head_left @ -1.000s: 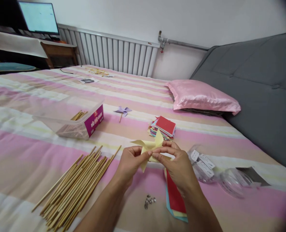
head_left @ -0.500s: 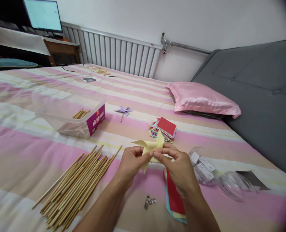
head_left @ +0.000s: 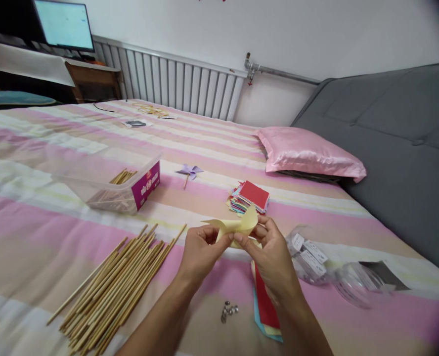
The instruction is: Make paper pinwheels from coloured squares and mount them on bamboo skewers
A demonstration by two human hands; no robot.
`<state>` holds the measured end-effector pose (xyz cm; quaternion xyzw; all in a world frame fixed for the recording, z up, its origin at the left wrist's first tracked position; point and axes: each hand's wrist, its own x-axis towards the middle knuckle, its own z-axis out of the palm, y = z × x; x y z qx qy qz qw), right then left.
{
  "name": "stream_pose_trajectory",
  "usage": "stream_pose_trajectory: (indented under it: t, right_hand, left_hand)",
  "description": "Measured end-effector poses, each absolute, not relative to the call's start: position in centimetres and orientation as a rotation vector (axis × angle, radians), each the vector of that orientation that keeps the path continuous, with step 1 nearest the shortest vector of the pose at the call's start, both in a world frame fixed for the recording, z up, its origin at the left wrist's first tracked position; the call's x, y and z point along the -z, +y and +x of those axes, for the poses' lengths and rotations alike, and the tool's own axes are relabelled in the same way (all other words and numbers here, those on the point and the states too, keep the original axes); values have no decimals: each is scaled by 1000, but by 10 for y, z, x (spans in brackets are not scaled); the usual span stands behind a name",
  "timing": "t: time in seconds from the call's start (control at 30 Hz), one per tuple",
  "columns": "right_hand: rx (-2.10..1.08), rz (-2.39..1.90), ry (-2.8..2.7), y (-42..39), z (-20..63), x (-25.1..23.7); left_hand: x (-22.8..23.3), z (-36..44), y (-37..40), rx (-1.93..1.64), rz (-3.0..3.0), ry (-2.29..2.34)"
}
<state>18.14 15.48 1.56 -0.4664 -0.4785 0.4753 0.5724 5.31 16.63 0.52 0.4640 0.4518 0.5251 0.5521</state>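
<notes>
**Both hands pinch a yellow paper pinwheel over the bed**

Head view: the left hand (head_left: 200,249) and the right hand (head_left: 273,257) meet above the striped bedspread (head_left: 37,232), and between them sits the yellow pinwheel (head_left: 238,226). Both are clamped on it. The left thumb and forefinger nip its near-left edge; the right fingers (head_left: 266,228) curl round its right side, with the thumb pressing in from below. The paper's pointed flaps stick out up and to the left of the grip, clear of the bed.

Straight below the grip, under the right wrist, a few flat coloured sheets (head_left: 266,309) lie on the bedspread, red on top, with blue and yellow edges peeking out. Just left of those, below and between the wrists, is a small cluster of metal pins (head_left: 229,310). Left of the left forearm lies a loose bundle of sticks (head_left: 115,284), fanned out towards the grip.

Beyond the grip and close behind the pinwheel is a stack of paper squares (head_left: 251,198), red uppermost. Farther off and to the left, a purple pinwheel (head_left: 189,171) lies on its stick. Farther left again is a clear tub (head_left: 110,180) with a magenta label and more sticks inside.

Right of the right hand, clear bags (head_left: 316,257) with white labels lie crumpled. A pink pillow (head_left: 308,155) rests well beyond them.
</notes>
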Motion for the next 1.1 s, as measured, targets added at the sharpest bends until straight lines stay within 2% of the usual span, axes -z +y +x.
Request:
stream_pose_trajectory:
  t: [0.5, 1.1]
  right_hand:
    - [-1270, -1129, -1194, 154, 183, -17]
    - [-1243, -1117, -1200, 154, 184, -17]
  left_hand:
    - [-6, 52, 164, -1314, 1278, 1141]
    - [-7, 53, 161, -1265, 1183, 1087]
